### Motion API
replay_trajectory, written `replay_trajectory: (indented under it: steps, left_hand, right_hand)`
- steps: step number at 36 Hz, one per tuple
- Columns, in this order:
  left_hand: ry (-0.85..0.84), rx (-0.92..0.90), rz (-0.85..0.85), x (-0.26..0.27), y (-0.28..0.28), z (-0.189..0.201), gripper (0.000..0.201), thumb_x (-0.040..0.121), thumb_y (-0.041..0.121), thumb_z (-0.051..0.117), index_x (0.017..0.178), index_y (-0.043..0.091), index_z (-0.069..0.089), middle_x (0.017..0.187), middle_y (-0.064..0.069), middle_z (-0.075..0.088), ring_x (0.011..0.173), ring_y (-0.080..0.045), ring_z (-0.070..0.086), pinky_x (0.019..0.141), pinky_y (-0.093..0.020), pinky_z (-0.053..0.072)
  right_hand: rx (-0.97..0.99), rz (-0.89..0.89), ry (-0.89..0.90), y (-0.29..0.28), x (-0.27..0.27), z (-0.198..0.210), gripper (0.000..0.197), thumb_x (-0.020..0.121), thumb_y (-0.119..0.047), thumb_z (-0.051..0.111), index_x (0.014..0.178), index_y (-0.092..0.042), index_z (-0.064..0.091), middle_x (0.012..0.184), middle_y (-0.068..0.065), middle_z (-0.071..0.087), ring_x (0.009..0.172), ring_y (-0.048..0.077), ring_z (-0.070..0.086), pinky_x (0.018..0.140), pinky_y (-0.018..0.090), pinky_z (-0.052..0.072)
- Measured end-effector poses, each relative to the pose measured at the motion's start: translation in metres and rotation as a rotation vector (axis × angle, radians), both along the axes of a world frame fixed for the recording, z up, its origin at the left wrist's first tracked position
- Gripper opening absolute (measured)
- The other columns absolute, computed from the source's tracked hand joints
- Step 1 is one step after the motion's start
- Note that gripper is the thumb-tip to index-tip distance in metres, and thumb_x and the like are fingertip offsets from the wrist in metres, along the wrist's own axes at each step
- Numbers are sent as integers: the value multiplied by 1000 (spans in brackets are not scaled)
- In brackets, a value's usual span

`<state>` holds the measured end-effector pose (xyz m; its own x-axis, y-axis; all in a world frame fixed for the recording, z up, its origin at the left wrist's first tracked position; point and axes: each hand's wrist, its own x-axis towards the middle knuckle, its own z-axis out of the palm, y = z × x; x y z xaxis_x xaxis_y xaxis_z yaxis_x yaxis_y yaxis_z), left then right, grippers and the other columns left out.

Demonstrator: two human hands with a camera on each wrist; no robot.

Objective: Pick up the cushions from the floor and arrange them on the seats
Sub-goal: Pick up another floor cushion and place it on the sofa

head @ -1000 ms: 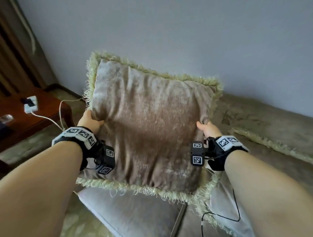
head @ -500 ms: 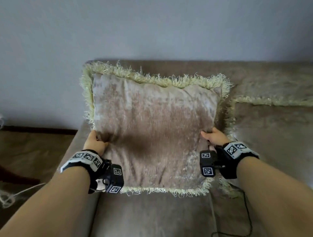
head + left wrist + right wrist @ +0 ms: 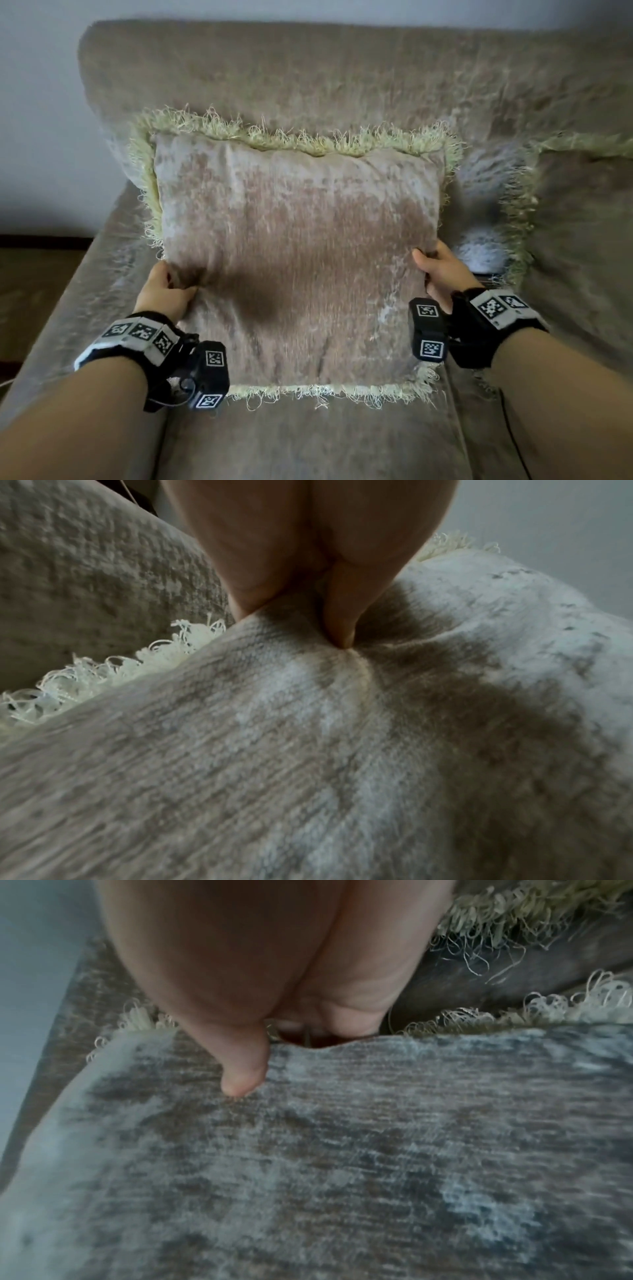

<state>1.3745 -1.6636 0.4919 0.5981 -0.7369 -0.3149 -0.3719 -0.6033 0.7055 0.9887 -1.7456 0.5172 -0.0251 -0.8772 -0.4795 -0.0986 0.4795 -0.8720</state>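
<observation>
A square beige velvet cushion (image 3: 301, 246) with a pale yellow fringe leans against the backrest of the brown sofa (image 3: 308, 68), its lower edge on the seat. My left hand (image 3: 164, 291) grips its left side, thumb (image 3: 339, 620) pressed into the fabric (image 3: 308, 750). My right hand (image 3: 442, 270) grips the right side, thumb (image 3: 243, 1077) on the front face (image 3: 342, 1177) and fingers behind. A second fringed cushion (image 3: 582, 222) stands to the right on the same sofa.
The sofa's left armrest (image 3: 78, 291) runs beside my left wrist. The seat (image 3: 308, 445) lies bare in front of the cushion. A pale wall (image 3: 41, 102) and dark floor (image 3: 27, 274) show at the left.
The cushion has been carried from beside the wooden side table over to the sofa and lowered against the backrest. Both hands have kept their hold on its sides.
</observation>
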Motion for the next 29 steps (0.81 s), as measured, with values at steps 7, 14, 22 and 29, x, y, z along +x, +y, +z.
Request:
replay_trajectory:
  steps: [7,14,22,29]
  left_hand:
    - [9,-52,10,-8,4,11,33,83,-6,63,111,5,51,100,-25,61,96,-39,60,85,-45,46]
    - [75,-78,36,-17,15,17,40,84,-6,62,119,10,51,100,-11,59,92,-23,54,81,-34,42]
    - [-46,21,5,-21,-8,13,31,82,2,65,75,14,37,66,-3,44,77,-24,47,69,-34,35]
    - [-99,271,-42,-39,-9,10,59,84,21,68,134,2,42,128,-23,55,113,-42,56,96,-46,45]
  right_hand:
    - [-55,-39,-93,11,-1,1,31,97,-4,43,126,-13,49,111,1,61,113,25,56,102,44,41]
    - [-63,-82,-205,23,0,5,30,98,-4,39,102,-28,55,108,-4,62,103,15,59,90,36,46]
    - [-47,-195,1,11,7,7,28,98,-10,45,125,-15,48,126,13,55,122,33,50,108,53,35]
    - [77,-52,502,8,14,-10,46,96,-20,47,139,-5,37,136,16,51,122,35,49,100,37,38]
